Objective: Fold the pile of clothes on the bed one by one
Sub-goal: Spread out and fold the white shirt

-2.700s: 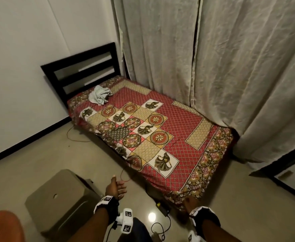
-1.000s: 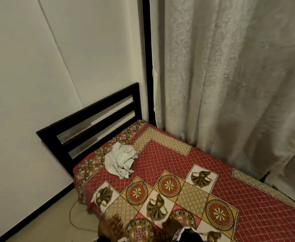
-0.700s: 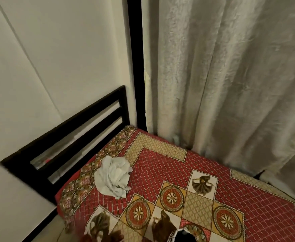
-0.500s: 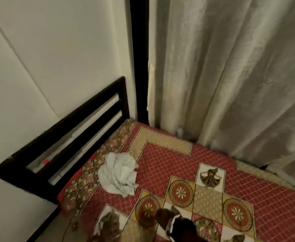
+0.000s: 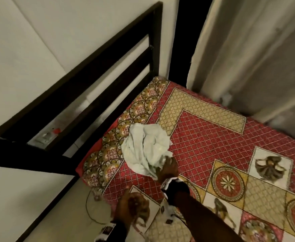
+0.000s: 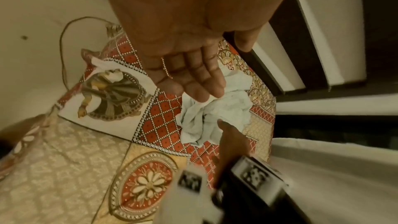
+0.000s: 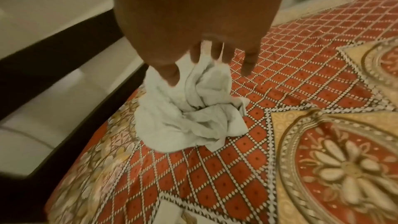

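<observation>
Furthest to the left of our hands we see a pale wall and, against it, the dark slatted headboard of the bed, with a thin cord looping on the floor just left of our left wrist. Our left hand hovers over the near edge of the bed, above a white panel of the patterned red and gold bedcover; in the left wrist view its fingers lie straight and relaxed, holding nothing, with the tips pointing toward the cloth. Just ahead of that hand, and directly under our right one, sits the crumpled pale cloth, 1 bundle lying on the cover close to the headboard end of the bed. Our right hand is down on the near side of this bundle; in the right wrist view its fingers and thumb point down into the folds, and a ridge of fabric rises between them, though blur keeps us from telling whether they actually pinch it. A dark strap with a printed marker circles the right wrist. Beyond and to the right of both hands, grey curtains hang down to the far edge of the bed.
</observation>
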